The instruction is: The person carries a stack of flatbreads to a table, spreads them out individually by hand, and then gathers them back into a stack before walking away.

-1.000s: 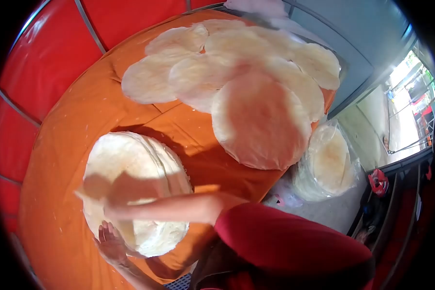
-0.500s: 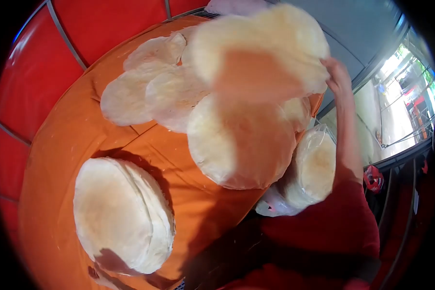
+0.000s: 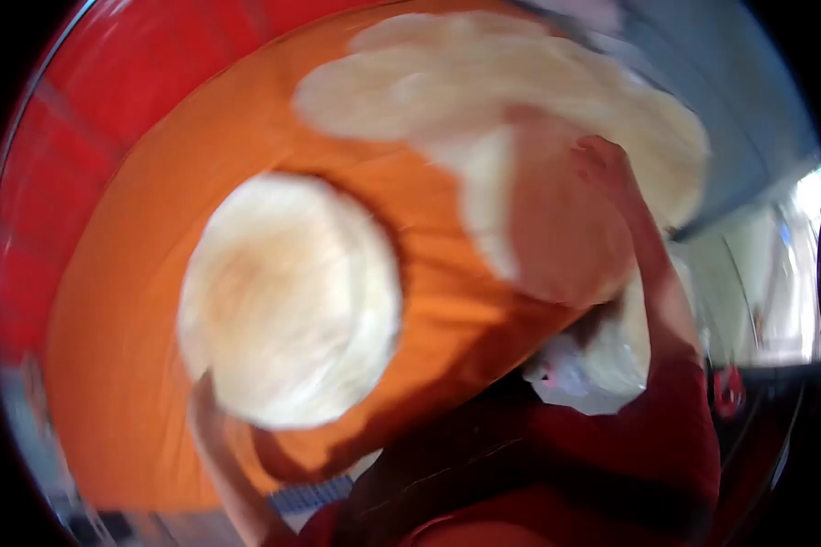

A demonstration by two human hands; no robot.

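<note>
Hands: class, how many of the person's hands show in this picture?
2. The left hand is at the near edge of the flatbread stack; the right hand is over the spread flatbreads beyond. Blur hides the fingers.

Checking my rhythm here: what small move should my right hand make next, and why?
Probably draw the right hand back toward the stack. It rests on the spread flatbreads at the far side of the orange cloth, while the left hand is at the stack's near edge. Blur hides whether the right hand grips a sheet.
</note>
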